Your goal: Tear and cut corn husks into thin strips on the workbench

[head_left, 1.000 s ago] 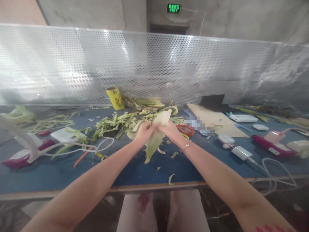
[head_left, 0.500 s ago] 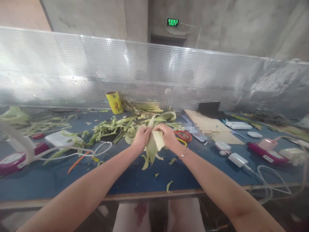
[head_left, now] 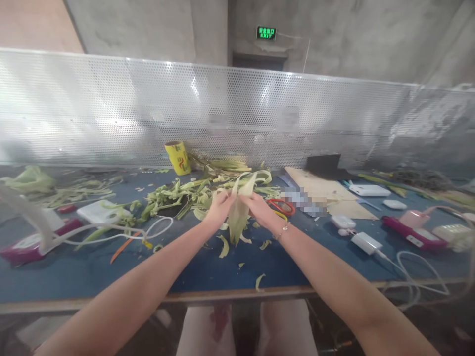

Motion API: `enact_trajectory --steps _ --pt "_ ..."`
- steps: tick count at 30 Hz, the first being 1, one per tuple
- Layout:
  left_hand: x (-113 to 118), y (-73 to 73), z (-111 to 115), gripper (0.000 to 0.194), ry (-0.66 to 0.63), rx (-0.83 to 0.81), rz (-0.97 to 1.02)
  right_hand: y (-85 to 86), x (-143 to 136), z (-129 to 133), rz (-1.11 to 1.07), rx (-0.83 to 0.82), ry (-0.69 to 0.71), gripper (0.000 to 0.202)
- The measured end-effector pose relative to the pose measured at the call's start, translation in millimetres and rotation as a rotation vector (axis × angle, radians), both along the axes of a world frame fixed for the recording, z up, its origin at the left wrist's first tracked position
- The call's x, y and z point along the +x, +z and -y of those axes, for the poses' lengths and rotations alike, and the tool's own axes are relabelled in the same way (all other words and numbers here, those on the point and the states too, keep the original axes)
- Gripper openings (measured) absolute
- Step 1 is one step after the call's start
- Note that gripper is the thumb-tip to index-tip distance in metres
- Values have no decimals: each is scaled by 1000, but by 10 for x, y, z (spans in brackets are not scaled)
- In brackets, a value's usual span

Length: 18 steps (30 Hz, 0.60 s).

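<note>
Near the middle of the blue table, my left hand (head_left: 221, 203) and my right hand (head_left: 256, 206) pinch a pale green leaf (head_left: 238, 220) from both sides. The leaf's pointed lower end hangs between the hands, and its upper parts stick up above the fingers. Behind and left of them lies a heap of green stems and leaves (head_left: 174, 195). Small leaf scraps (head_left: 224, 246) are scattered below the hands. Scissors with red and yellow handles (head_left: 284, 207) lie just beyond my right hand, partly hidden by it.
A yellow roll (head_left: 178, 158) stands at the back. Brown paper sheets (head_left: 319, 185) lie to the right. Magenta power strips (head_left: 411, 232), white chargers (head_left: 365, 243) and cables occupy both sides. An orange strip (head_left: 124, 247) is at front left. A perforated metal screen (head_left: 148, 113) rises behind.
The leaf has turned between my hands, and its broad pale face beside my right hand no longer shows. My right hand has closed in a little. The camera view has shifted slightly.
</note>
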<state>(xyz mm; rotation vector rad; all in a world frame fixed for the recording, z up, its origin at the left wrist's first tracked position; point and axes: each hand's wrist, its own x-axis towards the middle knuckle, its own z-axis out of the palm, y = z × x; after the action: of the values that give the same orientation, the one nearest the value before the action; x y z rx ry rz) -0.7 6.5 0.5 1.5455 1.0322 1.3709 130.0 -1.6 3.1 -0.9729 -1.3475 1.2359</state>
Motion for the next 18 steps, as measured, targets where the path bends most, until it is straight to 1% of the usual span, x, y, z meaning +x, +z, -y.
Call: enact_trajectory --steps 2,4,5,7,10,12,14,16,18 --pt "-35 -6 -11 23 20 149 -243 32 -5 32 -100 -96 72 27" --pt "-80 -25 -21 29 35 302 -491 56 -14 62 -172 -131 130 31" --pt "-101 -35 -21 31 22 356 -591 63 -20 74 -195 -144 155 33" --pt "-131 -46 -7 37 -8 412 -732 66 -35 91 -226 -168 218 35" --pt "-137 -29 42 45 -11 388 -826 45 -60 94 -262 -186 321 34" --pt "-118 -6 66 46 -46 351 -812 22 -74 85 -281 -204 328 34" --pt "-86 14 69 46 -117 293 -705 4 -80 71 -281 -228 282 35" --pt "-49 31 55 47 -183 172 -516 1 -76 55 -272 -242 239 35" --pt "-21 54 45 49 -202 -16 -270 14 -62 38 -282 -230 202 35"
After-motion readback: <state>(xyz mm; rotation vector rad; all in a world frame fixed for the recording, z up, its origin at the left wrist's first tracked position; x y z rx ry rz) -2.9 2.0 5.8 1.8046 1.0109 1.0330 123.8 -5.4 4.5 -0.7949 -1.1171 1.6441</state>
